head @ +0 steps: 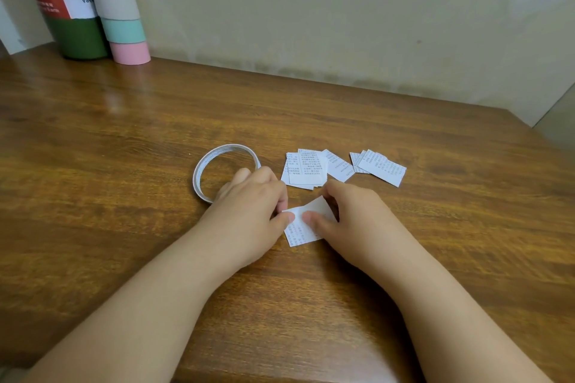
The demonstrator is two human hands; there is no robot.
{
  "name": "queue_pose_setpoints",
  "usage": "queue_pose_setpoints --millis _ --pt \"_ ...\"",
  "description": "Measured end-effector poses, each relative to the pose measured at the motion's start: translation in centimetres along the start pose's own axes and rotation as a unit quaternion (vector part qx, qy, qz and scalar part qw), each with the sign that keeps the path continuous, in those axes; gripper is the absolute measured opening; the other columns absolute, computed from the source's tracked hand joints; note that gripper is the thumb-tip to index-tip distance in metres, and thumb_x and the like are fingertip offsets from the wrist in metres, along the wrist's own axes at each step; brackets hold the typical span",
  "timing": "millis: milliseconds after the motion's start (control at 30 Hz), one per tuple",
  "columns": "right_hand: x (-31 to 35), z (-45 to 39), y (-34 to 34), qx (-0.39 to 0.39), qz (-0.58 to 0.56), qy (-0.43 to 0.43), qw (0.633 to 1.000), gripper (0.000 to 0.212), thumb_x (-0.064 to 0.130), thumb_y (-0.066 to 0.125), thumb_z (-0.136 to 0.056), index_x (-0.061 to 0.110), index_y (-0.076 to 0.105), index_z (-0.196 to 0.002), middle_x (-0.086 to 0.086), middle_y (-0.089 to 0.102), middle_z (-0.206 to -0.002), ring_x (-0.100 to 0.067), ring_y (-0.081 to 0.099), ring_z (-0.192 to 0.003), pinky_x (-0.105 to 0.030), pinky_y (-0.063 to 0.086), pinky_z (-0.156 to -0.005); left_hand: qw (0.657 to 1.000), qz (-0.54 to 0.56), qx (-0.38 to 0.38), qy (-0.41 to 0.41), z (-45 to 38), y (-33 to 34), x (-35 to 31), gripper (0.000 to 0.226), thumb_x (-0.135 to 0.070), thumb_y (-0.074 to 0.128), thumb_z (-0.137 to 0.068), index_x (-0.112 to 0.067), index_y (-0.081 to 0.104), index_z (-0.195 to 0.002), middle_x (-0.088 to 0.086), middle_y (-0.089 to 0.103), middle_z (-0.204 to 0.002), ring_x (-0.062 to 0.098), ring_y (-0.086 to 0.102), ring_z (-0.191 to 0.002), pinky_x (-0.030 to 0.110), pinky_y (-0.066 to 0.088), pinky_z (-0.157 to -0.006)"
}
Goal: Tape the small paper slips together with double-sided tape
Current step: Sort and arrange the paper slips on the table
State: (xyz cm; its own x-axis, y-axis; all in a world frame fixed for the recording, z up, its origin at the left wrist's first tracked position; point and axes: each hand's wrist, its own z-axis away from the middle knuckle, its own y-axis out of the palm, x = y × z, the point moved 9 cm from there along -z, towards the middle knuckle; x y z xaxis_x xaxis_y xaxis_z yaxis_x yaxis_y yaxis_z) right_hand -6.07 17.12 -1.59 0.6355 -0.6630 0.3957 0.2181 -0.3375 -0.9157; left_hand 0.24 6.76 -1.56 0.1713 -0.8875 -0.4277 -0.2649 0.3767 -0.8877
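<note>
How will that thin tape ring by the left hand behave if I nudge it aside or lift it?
The tape ring is a thin, nearly used-up band lying flat on the table, so it probably slides rather than rolls. It looks very light and may skid from a slight push. Its slightly uneven oval outline suggests it could flex when pinched.

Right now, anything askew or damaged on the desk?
Nothing damaged. The loose paper slips lie in untidy overlapping piles, some turned at angles. The slip held by both hands has its far corner lifted off the table.
</note>
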Motion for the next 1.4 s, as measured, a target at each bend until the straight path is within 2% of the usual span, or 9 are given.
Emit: queue_pose_setpoints --millis 100,500,667,800,933,1000,1067,1300,1400 --pt "-0.6 -0.3 0.0 -0.009 -0.004 0.011 1.0 0.011 0.034 0.056 -0.091 0.025 0.051 -0.087 0.01 0.052 -0.076 -0.015 0.053 -0.076 -0.027 0.036 -0.06 1.0 0.002 0.001 -0.002 0.0 0.0 0.0 0.014 -0.038 0.055 -0.09 -0.029 0.049 -0.081 -0.016 0.043 -0.102 0.007 0.033 -0.098 0.025 0.032 -0.09" --pt "-3.2 -0.2 -2.2 -0.043 -0.108 0.074 0.99 0.018 0.032 0.061 -0.09 0.025 0.058 -0.073 0.011 0.058 -0.072 -0.001 0.05 -0.063 -0.012 0.033 -0.05 0.999 -0.001 -0.041 -0.003 -0.2 -0.9 0.2 0.013 -0.03 0.048 -0.095 -0.026 0.052 -0.084 -0.013 0.047 -0.098 0.01 0.038 -0.1 0.027 0.036 -0.089" --pt "-9.5 -0.1 -5.4 -0.2 -0.267 0.191 0.923 0.013 0.023 0.065 -0.088 0.016 0.064 -0.076 0.005 0.064 -0.05 -0.01 0.057 -0.051 -0.03 0.05 -0.065 0.994 0.04 -0.099 0.003 0.0 -2.3 0.3 0.012 -0.015 0.041 -0.096 -0.02 0.05 -0.092 -0.009 0.047 -0.093 0.017 0.047 -0.092 0.036 0.042 -0.081" --pt "-12.8 0.3 -6.3 -0.26 -0.303 0.255 0.881 0.012 0.016 0.061 -0.091 0.01 0.065 -0.1 0.002 0.069 -0.064 -0.007 0.064 -0.057 -0.023 0.051 -0.066 0.995 0.037 -0.093 0.016 0.2 -2.2 -0.4 0.03 0.002 0.038 -0.09 -0.021 0.045 -0.107 -0.007 0.042 -0.108 0.027 0.056 -0.085 0.046 0.047 -0.072" --pt "-13.2 0.2 -6.5 -0.24 -0.18 0.28 0.912 0.035 0.023 0.062 -0.089 0.012 0.059 -0.123 0.001 0.07 -0.093 -0.013 0.064 -0.09 -0.023 0.043 -0.072 0.992 0.049 -0.118 0.011 0.4 -2.7 -0.6 0.032 0.007 0.039 -0.086 -0.017 0.046 -0.106 -0.003 0.037 -0.108 0.031 0.055 -0.081 0.047 0.046 -0.072" --pt "-12.5 0.2 -6.8 -0.236 -0.116 0.259 0.93 0.047 0.024 0.064 -0.088 0.014 0.052 -0.132 -0.002 0.058 -0.119 -0.015 0.054 -0.103 -0.023 0.035 -0.08 0.99 0.066 -0.123 0.011 0.4 -2.7 -0.5 0.03 0.006 0.039 -0.086 -0.017 0.045 -0.104 -0.003 0.036 -0.107 0.028 0.053 -0.084 0.042 0.043 -0.077" --pt "-11.4 0.2 -7.0 -0.248 -0.089 0.216 0.94 0.049 0.022 0.065 -0.088 0.016 0.05 -0.134 -0.004 0.048 -0.129 -0.009 0.048 -0.087 -0.017 0.027 -0.077 0.99 0.079 -0.12 0.004 0.4 -2.6 -0.2 0.028 0.004 0.04 -0.086 -0.02 0.041 -0.101 -0.004 0.036 -0.107 0.023 0.05 -0.088 0.032 0.039 -0.079" --pt "-4.1 -0.3 -4.9 -0.21 -0.153 -0.001 0.966 0.021 0.019 0.068 -0.086 0.021 0.067 -0.107 0.014 0.06 -0.085 0.0 0.052 -0.071 -0.008 0.039 -0.066 0.978 0.16 -0.136 -0.016 0.4 -3.4 0.5 0.03 0.002 0.048 -0.083 -0.026 0.038 -0.089 -0.01 0.043 -0.097 0.005 0.045 -0.08 0.01 0.036 -0.069" --pt "0.7 0.4 -3.8 -0.185 -0.158 -0.142 0.959 0.029 0.013 0.064 -0.089 0.024 0.062 -0.116 0.013 0.057 -0.099 -0.004 0.055 -0.079 -0.01 0.041 -0.071 0.965 0.229 -0.131 0.004 0.6 -3.7 -0.2 0.033 -0.001 0.053 -0.085 -0.031 0.041 -0.087 -0.008 0.055 -0.09 0.0 0.051 -0.069 0.007 0.036 -0.059"
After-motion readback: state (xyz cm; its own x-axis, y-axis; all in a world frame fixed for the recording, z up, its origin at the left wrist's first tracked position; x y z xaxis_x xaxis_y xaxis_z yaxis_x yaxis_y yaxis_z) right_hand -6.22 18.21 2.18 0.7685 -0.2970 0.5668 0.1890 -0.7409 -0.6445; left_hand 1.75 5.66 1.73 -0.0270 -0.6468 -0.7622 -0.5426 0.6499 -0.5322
